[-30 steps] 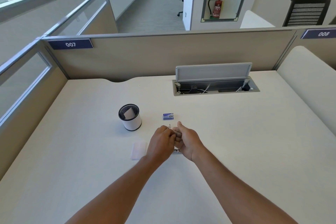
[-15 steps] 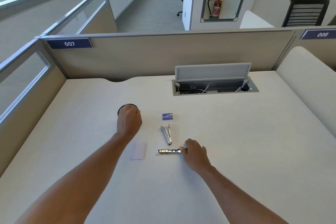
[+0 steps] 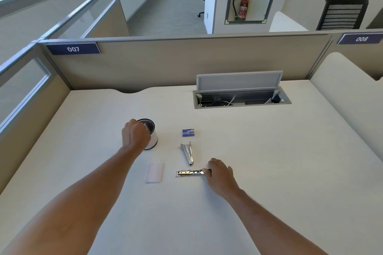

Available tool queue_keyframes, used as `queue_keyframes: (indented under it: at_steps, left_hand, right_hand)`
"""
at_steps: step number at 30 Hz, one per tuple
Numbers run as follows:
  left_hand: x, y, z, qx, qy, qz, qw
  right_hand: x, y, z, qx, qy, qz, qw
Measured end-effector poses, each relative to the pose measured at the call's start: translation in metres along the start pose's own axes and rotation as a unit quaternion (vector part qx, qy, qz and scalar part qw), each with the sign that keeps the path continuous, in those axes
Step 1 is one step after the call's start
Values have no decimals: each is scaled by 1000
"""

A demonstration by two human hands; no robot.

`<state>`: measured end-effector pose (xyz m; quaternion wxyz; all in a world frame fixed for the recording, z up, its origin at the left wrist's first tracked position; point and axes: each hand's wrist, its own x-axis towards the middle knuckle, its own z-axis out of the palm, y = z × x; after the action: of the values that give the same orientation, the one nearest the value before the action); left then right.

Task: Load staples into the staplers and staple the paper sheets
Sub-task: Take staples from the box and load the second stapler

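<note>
Head view: compared with half a second ago, little has shifted. The left hand [image 3: 135,134] has drawn slightly to the left at the cup [image 3: 149,134], so more of the black mesh rim shows now; a second ago both hands were together over the stapler parts in the middle of the desk [image 3: 269,151]. The left fingers curl at the cup's rim, but whether they grip the rim or something inside it cannot be told. The right hand [image 3: 221,175] stays where it was, its fingertips pinching the right end of the stapler base [image 3: 189,172], which lies flat and crosswise, pointing toward the left edge of the desk. The stapler top [image 3: 187,153], a silver wedge, lies just beyond the base, its narrow tip nearly meeting the base's middle, its wide end toward the far edge; it sits between the two hands and touches neither. The staple box [image 3: 188,132], small and blue, sits just beyond the wedge, level with the cup and well right of the left hand. A paper sheet [image 3: 154,172] lies left of the base, near the left forearm, toward the near edge.
</note>
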<state>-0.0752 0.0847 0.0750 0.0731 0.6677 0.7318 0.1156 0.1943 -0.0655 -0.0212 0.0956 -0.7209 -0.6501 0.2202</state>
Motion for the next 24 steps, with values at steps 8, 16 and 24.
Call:
queue_keyframes:
  at_steps: [8, 16, 24]
  left_hand:
    - [-2, -1, 1, -6, -4, 6, 1000]
    - [0, 2, 2, -7, 6, 8, 1000]
    - [-17, 27, 17, -122, 111, 105, 981]
  right_hand:
    - [-2, 1, -1, 2, 7, -11, 1000]
    - [-2, 0, -5, -4, 13, -14, 1000]
    - [25, -12, -23, -5, -11, -1, 1000]
